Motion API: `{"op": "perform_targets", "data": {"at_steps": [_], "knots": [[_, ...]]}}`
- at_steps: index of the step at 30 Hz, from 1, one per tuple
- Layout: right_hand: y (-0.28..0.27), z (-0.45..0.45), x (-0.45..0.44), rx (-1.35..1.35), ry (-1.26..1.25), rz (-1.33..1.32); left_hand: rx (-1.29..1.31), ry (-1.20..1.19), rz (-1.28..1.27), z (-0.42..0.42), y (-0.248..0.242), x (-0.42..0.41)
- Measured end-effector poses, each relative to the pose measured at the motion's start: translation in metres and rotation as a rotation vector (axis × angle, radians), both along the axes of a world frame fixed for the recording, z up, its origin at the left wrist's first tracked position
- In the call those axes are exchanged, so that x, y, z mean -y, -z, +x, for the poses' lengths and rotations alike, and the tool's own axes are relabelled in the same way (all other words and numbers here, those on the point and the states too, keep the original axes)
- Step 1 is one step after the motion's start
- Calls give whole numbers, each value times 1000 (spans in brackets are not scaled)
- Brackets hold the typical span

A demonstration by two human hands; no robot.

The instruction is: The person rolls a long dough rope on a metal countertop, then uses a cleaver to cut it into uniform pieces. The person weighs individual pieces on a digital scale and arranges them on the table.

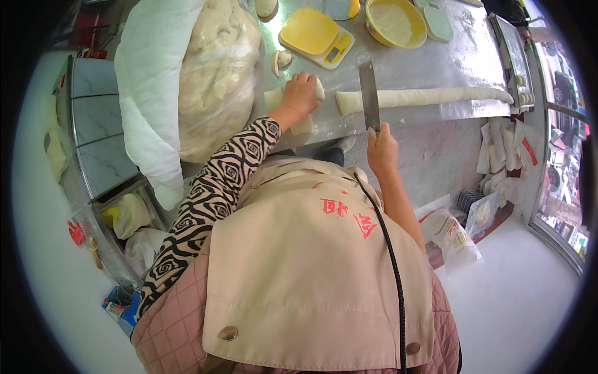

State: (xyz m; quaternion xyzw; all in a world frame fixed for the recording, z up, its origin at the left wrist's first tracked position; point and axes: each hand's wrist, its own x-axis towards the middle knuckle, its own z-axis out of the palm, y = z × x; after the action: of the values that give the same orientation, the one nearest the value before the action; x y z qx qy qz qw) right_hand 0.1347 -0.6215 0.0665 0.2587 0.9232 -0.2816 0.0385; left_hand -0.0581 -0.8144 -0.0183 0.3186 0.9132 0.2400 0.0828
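My left hand [301,96] is closed over a cut piece of dough [320,89], whose end shows past the fingers. Two more flat dough pieces, one on the left [273,99] and one nearer me [302,126], stick out from under it. In my right hand [383,148] is the handle of a rectangular-bladed knife [370,93]. Its blade crosses a long dough rope [430,97] near the rope's left end; whether it touches the dough I cannot tell. The rope runs right along the metal worktop [402,70].
At left a big dough mass [219,84] lies under plastic, beside a white padded cover [149,89]. Farther back are a yellow-topped kitchen scale [310,32], small dough scraps [281,60], a yellow bowl of flour [395,23] and a pale green scale [434,21].
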Motion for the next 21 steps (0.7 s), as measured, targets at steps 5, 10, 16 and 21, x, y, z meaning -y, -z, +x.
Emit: {"op": "perform_targets", "data": {"at_steps": [5, 10, 16, 21], "knots": [[4, -7, -13, 82, -42, 24, -80, 43, 208, 6, -13, -2], [22, -11, -23, 239, -60, 11, 33, 129, 335, 27, -16, -32], [58, -33, -21, 242, -53, -1, 56, 79, 112, 48, -9, -85], [32, -16, -32, -20, -89, -219, -5, 144, 149, 51, 9, -78]]}}
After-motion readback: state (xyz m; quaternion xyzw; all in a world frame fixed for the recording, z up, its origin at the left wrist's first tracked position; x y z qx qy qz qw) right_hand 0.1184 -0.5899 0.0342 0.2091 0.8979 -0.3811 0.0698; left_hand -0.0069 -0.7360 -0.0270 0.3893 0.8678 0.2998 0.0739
